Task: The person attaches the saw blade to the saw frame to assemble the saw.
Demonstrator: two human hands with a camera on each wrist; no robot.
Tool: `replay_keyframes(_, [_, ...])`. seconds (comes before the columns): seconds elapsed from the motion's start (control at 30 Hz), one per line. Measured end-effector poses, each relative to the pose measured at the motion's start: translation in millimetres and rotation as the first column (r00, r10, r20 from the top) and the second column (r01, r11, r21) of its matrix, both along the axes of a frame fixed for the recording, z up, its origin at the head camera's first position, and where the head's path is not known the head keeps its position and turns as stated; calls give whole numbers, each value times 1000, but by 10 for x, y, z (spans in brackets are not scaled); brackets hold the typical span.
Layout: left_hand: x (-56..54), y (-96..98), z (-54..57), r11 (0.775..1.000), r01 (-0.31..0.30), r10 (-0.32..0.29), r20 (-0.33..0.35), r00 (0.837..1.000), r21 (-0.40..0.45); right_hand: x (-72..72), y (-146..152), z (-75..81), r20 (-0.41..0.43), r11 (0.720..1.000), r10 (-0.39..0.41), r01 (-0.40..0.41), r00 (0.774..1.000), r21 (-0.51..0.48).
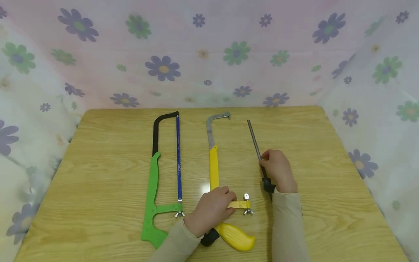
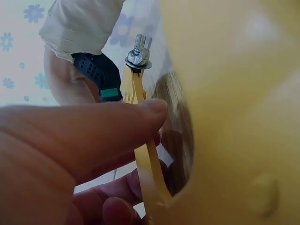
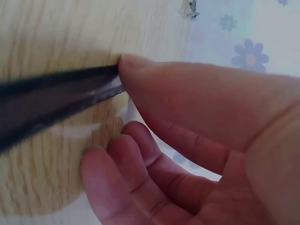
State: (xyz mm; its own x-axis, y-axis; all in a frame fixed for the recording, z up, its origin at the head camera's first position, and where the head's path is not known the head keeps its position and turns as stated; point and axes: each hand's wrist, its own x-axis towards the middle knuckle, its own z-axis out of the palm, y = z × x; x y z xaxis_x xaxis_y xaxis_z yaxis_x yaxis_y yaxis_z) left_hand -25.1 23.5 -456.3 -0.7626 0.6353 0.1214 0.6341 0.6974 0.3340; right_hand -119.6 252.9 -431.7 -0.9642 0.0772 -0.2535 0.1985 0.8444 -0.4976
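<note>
Two hands are working side by side over the tabletop (image 1: 108, 174) from where I'm standing. The left hand (image 1: 212, 211) is gripping the crossbar (image 1: 241, 205) of a yellow hacksaw frame (image 1: 214, 167), thumb lying over one side and fingers curling round the other. The right hand (image 1: 278, 170) is pinching a loose gray blade (image 1: 254, 140) between thumb and forefinger, its other fingers bending loosely; the blade is slanting away ahead of it, well apart from the frame to its left. Nothing is spanning the frame's gap, so I'm judging that the step in hand is readying the blade for fitting. The next move would probably be calling for the right hand to bring the blade leftward, lining one end up with the hook (image 1: 229, 115) beyond the left hand and the other with the metal fitting (image 1: 246, 196) beside it, the wing nut (image 1: 248, 211) needing attention after. I can't tell whether the blade is touching the wood. Left of the left hand, a green hacksaw (image 1: 152, 182) is lying with its blue blade (image 1: 178, 160) in place.
</note>
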Motion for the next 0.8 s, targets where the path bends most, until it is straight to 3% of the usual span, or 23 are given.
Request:
replay_keyframes(0.57, [-3, 9, 18, 999, -14, 17, 92, 996, -39, 21, -27, 45, 7, 996, 4, -4, 1000, 89])
replay_keyframes(0.8, [-25, 18, 17, 999, -18, 21, 82, 996, -36, 5, -13, 42, 10, 994, 33, -34, 999, 107])
